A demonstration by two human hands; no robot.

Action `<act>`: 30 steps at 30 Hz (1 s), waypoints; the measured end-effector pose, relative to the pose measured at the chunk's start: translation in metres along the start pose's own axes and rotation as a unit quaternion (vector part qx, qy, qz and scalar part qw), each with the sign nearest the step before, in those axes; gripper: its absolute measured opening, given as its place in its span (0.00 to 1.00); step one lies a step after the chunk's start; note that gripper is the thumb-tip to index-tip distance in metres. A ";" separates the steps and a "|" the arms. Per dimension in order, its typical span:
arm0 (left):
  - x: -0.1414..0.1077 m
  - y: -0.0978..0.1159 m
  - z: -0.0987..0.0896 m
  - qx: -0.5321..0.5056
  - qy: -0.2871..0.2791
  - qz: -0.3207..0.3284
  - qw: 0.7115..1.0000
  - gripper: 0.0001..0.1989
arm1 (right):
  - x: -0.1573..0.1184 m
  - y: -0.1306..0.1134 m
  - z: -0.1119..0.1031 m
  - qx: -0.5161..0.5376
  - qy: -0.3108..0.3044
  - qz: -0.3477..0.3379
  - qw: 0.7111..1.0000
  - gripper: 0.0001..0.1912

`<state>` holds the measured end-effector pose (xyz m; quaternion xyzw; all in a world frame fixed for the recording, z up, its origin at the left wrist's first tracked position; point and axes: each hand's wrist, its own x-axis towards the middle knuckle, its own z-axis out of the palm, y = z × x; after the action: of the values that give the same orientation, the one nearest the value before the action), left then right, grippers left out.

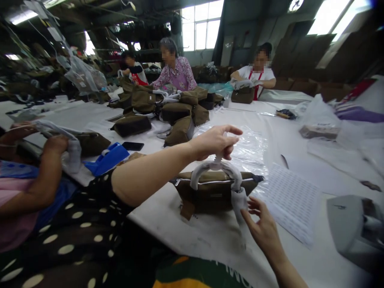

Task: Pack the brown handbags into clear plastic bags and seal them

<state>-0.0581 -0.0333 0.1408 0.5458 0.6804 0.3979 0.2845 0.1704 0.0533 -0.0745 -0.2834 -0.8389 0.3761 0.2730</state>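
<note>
A dark olive handbag [214, 198] with a zipped top stands on the white table in front of me. Pale wrapping covers its arched handle [196, 175]. My left hand [217, 142] is above the handle, its lower fingers curled round a translucent plastic piece [218, 159] at the handle's top; the index finger points out to the right. From the bag's right side hangs a strap [239, 204] in white wrapping. My right hand [262, 222] is beside this strap with fingers apart, fingertips close to it; contact is unclear. A brown tag [187, 210] hangs at the bag's left.
Olive bags [177, 114] lie piled behind. Left are a blue tape dispenser [106, 158], a phone [133, 146] and a co-worker's hands [57, 146] at another bag. Clear plastic [249, 148], a printed sheet [292, 202] and a grey machine [354, 228] are right. Two co-workers stand across the table.
</note>
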 end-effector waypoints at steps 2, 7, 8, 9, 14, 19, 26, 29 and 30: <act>0.018 0.004 -0.003 0.032 0.014 0.009 0.999 0.25 | 0.014 0.003 0.001 0.021 -0.015 0.011 1.000 0.24; 0.035 -0.015 -0.001 0.174 -0.156 -0.112 0.966 0.45 | 0.042 0.006 0.004 0.012 -0.060 -0.001 0.998 0.22; 0.035 -0.020 0.003 0.133 -0.194 -0.157 0.959 0.43 | 0.046 0.006 0.006 0.012 -0.059 -0.007 0.998 0.21; 0.035 -0.024 0.008 0.073 -0.210 -0.189 0.957 0.40 | 0.050 0.007 0.006 0.012 -0.062 -0.016 0.998 0.21; 0.033 -0.014 0.022 -0.218 0.019 -0.231 0.948 0.14 | 0.069 -0.001 -0.014 -0.051 0.066 -0.093 0.992 0.25; -0.001 0.025 0.031 -0.462 0.127 -0.206 0.853 0.14 | 0.067 -0.010 -0.055 -0.017 0.154 -0.067 0.986 0.26; -0.113 0.035 0.100 -0.572 0.068 -0.136 0.806 0.28 | 0.048 0.020 -0.068 0.037 -0.012 0.003 0.999 0.24; -0.165 0.027 0.099 -0.467 -0.087 -0.186 0.860 0.31 | 0.034 0.025 -0.066 0.048 -0.129 0.014 0.990 0.21; -0.179 0.021 0.092 -0.394 -0.129 -0.215 0.884 0.27 | 0.028 0.025 -0.065 0.049 -0.166 0.016 0.985 0.21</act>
<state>0.0721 -0.1836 0.1024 0.2754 0.5258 0.4885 0.6396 0.2018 0.1170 -0.0502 -0.2169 -0.8484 0.4631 0.1372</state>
